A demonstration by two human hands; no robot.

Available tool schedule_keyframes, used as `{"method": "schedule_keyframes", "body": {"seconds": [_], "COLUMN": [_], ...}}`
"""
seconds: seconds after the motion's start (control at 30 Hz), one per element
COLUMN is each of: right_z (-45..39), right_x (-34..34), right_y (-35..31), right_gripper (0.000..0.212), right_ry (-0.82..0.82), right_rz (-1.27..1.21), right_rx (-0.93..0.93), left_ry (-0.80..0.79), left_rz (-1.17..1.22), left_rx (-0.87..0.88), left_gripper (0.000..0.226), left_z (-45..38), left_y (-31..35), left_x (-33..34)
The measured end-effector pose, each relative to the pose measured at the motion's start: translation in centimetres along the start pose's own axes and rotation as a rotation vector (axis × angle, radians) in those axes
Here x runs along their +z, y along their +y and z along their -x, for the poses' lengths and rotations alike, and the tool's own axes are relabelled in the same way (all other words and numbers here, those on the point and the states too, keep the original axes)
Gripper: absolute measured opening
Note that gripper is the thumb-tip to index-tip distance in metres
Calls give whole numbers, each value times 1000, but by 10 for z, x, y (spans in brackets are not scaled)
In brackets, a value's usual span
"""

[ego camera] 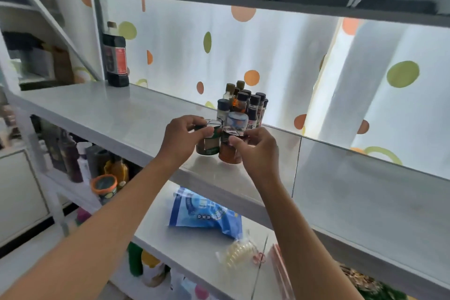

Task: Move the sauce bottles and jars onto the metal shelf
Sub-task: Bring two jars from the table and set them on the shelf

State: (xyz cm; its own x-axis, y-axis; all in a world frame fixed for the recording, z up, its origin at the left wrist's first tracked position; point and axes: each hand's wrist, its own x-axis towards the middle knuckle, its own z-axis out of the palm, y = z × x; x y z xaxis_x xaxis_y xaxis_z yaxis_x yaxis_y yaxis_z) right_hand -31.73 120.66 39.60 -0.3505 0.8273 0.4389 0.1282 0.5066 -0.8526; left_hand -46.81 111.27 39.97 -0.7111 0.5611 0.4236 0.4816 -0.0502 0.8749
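Each hand grips a jar upright by the lid: left hand [181, 137] the green jar [208, 145], right hand [258, 151] the red jar [229, 153], both just before the bottles [246, 105] on the shelf [109, 114].

Two bare forearms are seen coming in from the near edge of the view, one from the lower left corner and one from the lower right. No sleeve, cuff or glove is worn on either arm up to the frame's edge. The left hand [183, 137] and the right hand [255, 151] are uncovered as well. No ring, watch, bracelet or strap is seen on the fingers or wrists. The fingernails are kept short and no varnish can be made out on them. The rest of the person is not shown.
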Motion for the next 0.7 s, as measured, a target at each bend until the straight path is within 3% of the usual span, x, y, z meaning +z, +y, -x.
{"method": "schedule_keyframes", "body": {"seconds": [0.37,0.47,0.7], "right_z": [-27,-24,-26], "right_x": [32,31,38], "right_y": [25,26,27], "right_gripper": [27,39,47], "right_ry": [11,17,-17], "right_rz": [177,265,295], "right_rx": [-51,-61,-39], "left_ry": [-181,-203,-58], "left_rz": [75,38,-180], "left_rx": [69,95,218], "left_gripper": [22,20,27], "left_z": [-57,-59,-56], "left_y": [-50,-55,-54], "left_x": [27,29,31]}}
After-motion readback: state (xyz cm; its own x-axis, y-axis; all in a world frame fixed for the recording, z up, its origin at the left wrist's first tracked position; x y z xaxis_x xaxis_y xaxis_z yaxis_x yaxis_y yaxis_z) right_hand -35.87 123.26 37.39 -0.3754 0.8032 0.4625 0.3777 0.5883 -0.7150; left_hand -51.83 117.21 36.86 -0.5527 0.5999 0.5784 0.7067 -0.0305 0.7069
